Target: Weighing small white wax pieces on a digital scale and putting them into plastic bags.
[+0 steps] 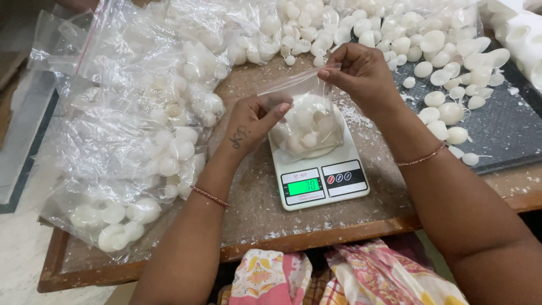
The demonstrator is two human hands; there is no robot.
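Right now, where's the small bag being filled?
In the head view, the small clear bag of white pieces sits centre frame on the white digital scale, pinched at its top by the left hand and right hand.

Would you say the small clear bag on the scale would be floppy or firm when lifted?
Probably floppy: the clear bag is thin crinkled film, pinched by the left hand and right hand. Its loose white pieces would likely shift and sag.

wooden table (254, 206), scale (319, 169), filled bags (130, 135), mat (502, 130)
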